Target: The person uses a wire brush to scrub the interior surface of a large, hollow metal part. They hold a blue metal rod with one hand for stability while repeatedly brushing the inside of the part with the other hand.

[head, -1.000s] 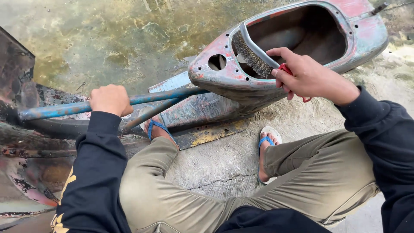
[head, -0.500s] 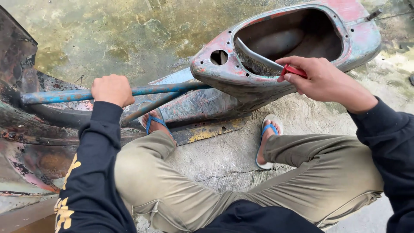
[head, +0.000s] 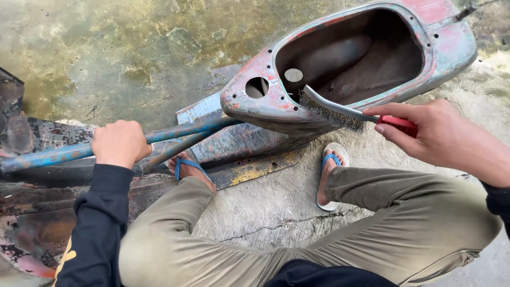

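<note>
1. Left hand (head: 121, 142) is gripping, fingers clenched, the blue bar (head: 175, 130) at centre left;
2. Right hand (head: 435, 135) is grasping the wire brush (head: 340, 112) at centre right; bristles are touching the shell (head: 265, 103) rim.

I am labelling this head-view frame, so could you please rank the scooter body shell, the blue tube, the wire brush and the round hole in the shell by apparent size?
1. Scooter body shell
2. Blue tube
3. Wire brush
4. Round hole
</note>
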